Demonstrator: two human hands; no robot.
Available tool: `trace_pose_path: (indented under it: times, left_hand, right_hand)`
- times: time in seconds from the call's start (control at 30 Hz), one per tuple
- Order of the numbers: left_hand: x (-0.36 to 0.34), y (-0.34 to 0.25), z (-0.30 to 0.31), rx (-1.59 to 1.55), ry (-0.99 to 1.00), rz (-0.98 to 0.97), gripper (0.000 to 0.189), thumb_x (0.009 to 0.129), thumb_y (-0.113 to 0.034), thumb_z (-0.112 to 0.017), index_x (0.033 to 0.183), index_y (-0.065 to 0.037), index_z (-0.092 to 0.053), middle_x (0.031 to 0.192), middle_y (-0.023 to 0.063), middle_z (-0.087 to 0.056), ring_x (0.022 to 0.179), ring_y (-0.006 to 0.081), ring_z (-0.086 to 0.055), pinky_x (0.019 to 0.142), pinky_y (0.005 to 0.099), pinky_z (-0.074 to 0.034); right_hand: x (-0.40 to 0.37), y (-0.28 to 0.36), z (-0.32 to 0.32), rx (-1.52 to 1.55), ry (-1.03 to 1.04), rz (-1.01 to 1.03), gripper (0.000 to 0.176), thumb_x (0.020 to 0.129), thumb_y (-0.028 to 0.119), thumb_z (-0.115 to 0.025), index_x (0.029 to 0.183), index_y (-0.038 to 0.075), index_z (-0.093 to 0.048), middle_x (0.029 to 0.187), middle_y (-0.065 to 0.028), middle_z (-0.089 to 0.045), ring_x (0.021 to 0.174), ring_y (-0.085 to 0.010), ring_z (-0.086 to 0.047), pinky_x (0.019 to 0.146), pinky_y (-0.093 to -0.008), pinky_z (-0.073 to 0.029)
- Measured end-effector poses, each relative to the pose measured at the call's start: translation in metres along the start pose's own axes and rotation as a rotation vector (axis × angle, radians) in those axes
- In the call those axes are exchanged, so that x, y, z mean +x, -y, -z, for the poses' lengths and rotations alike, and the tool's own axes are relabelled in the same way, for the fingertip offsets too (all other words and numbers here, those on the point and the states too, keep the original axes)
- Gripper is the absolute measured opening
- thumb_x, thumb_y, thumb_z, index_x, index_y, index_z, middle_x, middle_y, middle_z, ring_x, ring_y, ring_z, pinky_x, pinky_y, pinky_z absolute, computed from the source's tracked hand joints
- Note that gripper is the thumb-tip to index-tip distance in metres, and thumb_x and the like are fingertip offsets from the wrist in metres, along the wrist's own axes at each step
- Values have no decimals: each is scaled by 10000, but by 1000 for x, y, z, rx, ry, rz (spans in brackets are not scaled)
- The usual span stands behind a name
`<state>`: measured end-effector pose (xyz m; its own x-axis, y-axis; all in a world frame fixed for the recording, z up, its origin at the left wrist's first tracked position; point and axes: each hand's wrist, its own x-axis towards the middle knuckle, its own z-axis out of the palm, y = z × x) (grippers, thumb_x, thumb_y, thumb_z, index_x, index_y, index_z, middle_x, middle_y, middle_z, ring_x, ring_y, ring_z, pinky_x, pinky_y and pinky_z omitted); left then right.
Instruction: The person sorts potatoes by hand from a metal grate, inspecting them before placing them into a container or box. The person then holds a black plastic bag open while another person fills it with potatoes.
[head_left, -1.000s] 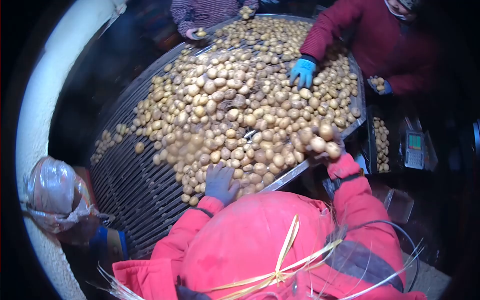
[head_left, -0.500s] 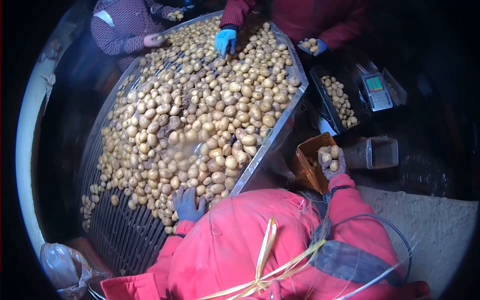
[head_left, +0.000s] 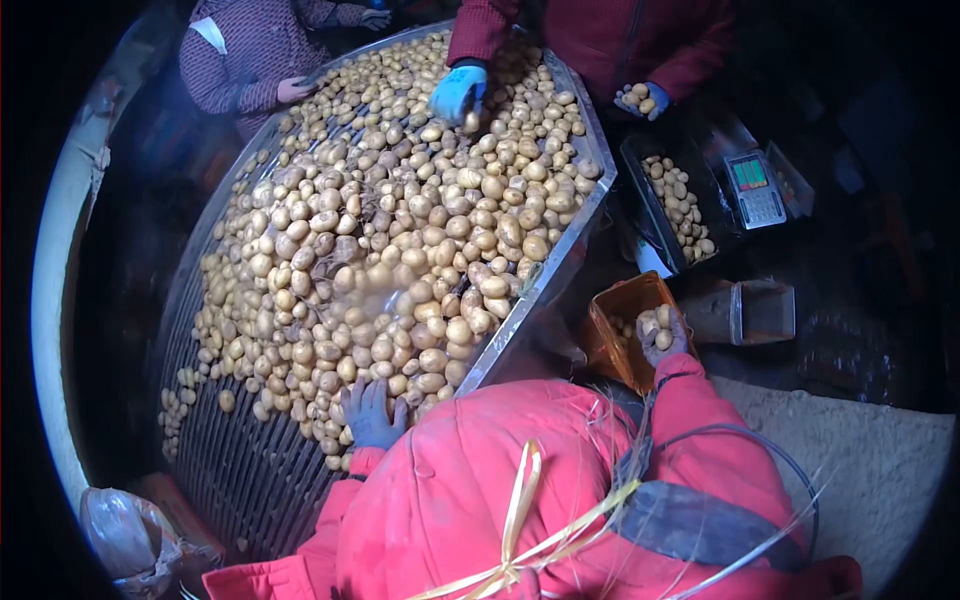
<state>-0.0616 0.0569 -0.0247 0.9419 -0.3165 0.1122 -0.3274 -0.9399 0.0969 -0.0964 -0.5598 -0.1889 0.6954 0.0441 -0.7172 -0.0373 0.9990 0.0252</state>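
My left hand (head_left: 373, 414), in a grey-blue glove, rests with fingers spread on the near edge of a large heap of potatoes (head_left: 300, 345). The heap lies on a slatted metal sorting table (head_left: 255, 460). In my gloved right hand (head_left: 664, 352), palm up, several potatoes (head_left: 655, 327) are cradled. That hand is at the right side of an orange-brown bin (head_left: 607, 312), which has more potatoes inside. The fingers of my right hand are partly hidden by the potatoes.
Across the table a co-worker's blue-gloved hand (head_left: 460, 93) reaches over the heap; their other hand (head_left: 640, 100) holds potatoes. Another person's hand (head_left: 295, 90) touches the far left rim. A black crate of potatoes (head_left: 680, 205), a scale display (head_left: 754, 188) and a metal chute (head_left: 765, 310) stand at right.
My right hand with the potatoes has shifted slightly left and down, towards the bin. My left hand stays put. The co-worker's blue glove has turned and moved slightly right, with a potato at its fingertips.
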Motion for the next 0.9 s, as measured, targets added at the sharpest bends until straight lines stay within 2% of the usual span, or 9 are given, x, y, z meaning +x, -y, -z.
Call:
trace_pose_path:
  times: [0.1, 0.2, 0.4, 0.5, 0.63, 0.7, 0.77, 0.83, 0.9]
  left_hand:
    - [0, 0, -1, 14, 7, 2, 517, 868, -370, -643, 1246, -21, -590, 1217, 126, -590, 1352, 340, -385, 1174, 595, -167]
    - [-1, 3, -4, 29, 13, -5, 525, 867, -382, -641, 1245, -20, -590, 1223, 127, -588, 1355, 341, -381, 1174, 594, -165]
    - [-1, 2, -4, 21, -1, 5, 527, 857, -385, -651, 1242, -30, -591, 1224, 127, -585, 1344, 345, -390, 1168, 592, -182]
    - [0, -2, 0, 14, 6, 27, 514, 854, -371, -657, 1240, -38, -593, 1223, 127, -585, 1331, 349, -402, 1161, 594, -196]
    - [1, -6, 5, -24, -3, 37, 485, 858, -337, -654, 1239, -42, -594, 1230, 125, -584, 1322, 349, -408, 1157, 600, -201]
    - [1, -5, 5, -29, 0, 49, 479, 862, -328, -642, 1244, -44, -591, 1239, 120, -584, 1328, 348, -402, 1159, 605, -193]
    - [0, -3, 1, -17, 14, 62, 480, 864, -334, -628, 1246, -45, -590, 1248, 114, -582, 1334, 349, -395, 1162, 608, -182]
    - [0, -5, 6, -1, 28, 92, 483, 866, -337, -615, 1253, -49, -589, 1262, 113, -575, 1339, 353, -390, 1163, 611, -172]
    - [0, -8, 12, 66, -4, 127, 498, 857, -354, -624, 1251, -50, -597, 1274, 117, -568, 1338, 357, -389, 1156, 623, -172]
  right_hand:
    - [8, 24, -37, 184, 235, -51, 411, 773, 374, -823, 1078, 168, -640, 1091, -82, -617, 1007, -333, -614, 589, -288, -601]
    - [18, 78, -104, -94, -44, 477, 561, 750, 407, -824, 1171, 132, -576, 1193, -182, -544, 1073, -394, -575, 652, -291, -626]
    - [29, 124, -174, -255, -247, 706, 744, 833, 524, -691, 1427, 156, -435, 1441, -190, -346, 1277, -419, -428, 908, -450, -568]
    - [43, 86, -193, -513, -278, 663, 753, 852, 500, -683, 1452, 139, -405, 1471, -169, -333, 1274, -377, -450, 908, -428, -561]
    - [61, -4, -209, -1038, 280, 475, 497, 942, 272, -622, 1399, 121, -499, 1285, -123, -581, 1116, -299, -601, 937, -405, -518]
    - [43, -100, -250, -1552, 286, 645, 421, 926, 277, -639, 1309, 114, -576, 1209, -133, -631, 898, -320, -659, 851, -454, -538]
    - [60, -149, -249, -2082, 577, 1018, 449, 905, 309, -636, 1311, 123, -582, 1258, -157, -594, 998, -344, -616, 916, -478, -502]
    - [52, -195, -253, -2418, 514, 1451, 496, 889, 338, -635, 1346, 161, -563, 1369, -165, -510, 1200, -398, -497, 1000, -517, -436]
    - [64, -214, -252, -2564, 420, 1257, 564, 894, 410, -612, 1415, 224, -500, 1515, -151, -367, 1362, -453, -314, 1075, -593, -340]
